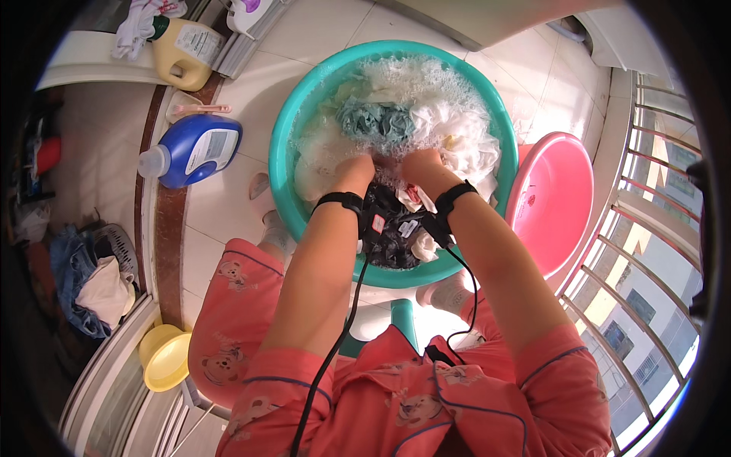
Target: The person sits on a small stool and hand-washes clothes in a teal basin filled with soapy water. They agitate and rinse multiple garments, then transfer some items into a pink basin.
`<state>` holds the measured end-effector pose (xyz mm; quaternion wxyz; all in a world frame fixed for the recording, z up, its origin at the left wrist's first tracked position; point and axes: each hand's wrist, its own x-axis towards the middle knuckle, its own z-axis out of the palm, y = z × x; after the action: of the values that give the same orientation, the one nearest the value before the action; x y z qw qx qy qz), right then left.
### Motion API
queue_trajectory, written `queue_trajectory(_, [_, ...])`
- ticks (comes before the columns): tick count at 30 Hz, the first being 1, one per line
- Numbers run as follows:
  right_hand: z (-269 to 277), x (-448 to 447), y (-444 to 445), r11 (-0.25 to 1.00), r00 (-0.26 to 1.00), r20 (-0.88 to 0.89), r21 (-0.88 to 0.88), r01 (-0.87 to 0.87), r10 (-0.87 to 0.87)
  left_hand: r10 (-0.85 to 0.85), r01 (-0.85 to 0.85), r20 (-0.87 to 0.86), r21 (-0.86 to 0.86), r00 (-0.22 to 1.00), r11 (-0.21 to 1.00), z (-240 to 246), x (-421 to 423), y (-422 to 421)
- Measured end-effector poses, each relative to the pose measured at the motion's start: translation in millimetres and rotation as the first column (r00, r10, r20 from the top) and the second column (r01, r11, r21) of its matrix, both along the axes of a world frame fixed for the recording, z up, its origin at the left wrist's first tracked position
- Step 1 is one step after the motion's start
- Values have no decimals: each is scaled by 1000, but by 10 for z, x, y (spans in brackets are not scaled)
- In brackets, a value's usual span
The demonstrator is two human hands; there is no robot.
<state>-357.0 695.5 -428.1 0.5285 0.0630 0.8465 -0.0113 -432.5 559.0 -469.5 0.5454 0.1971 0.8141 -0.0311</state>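
Note:
A large green plastic basin (pixel 281 131) full of sudsy water and clothes stands on the floor before me. My left hand (pixel 361 164) and my right hand (pixel 418 161) reach in side by side, both sunk to about the wrist in the cloudy water, so their fingers are hidden. Just beyond them a bunched grey-blue garment (pixel 374 120) rises from the suds. White clothes (pixel 465 134) float to the right of it. Dark wet clothing (pixel 391 223) lies below my wrists, beside the near rim. Whether either hand grips cloth does not show.
A pink basin (pixel 562 200) leans against the green one at right. To the left lie a blue detergent bottle (pixel 203 149), a pink brush (pixel 203 108) and a cream jug (pixel 185 54). A yellow bucket (pixel 165 357) stands lower left. Window bars (pixel 634 314) line the right side.

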Motion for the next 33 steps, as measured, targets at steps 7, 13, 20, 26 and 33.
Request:
queue_trajectory(7, [599,834,75,980,705,-707,-177,-96,-59,77,27,-384,257,920,966,1001,772,-401])
queue_trajectory(13, [724,1588,-18,957,850,-507,-149,-248,141,-243,271,-291,61,926,961,1158,1430,-451])
queue_trajectory(20, [202,1100,-374,990,985,-173,-139,2,-26,-335,327,-201,-71,921,942,643,1052,-434])
queue_trajectory(26, [58,792,-423,958,973,-56,-195,208,-223,-387,385,-77,-39,919,922,389,572,-328])
queue_trajectory(33, [522,1291,55,894,812,-479,-434,111,-333,-219,260,-305,100,927,960,885,1001,-442])
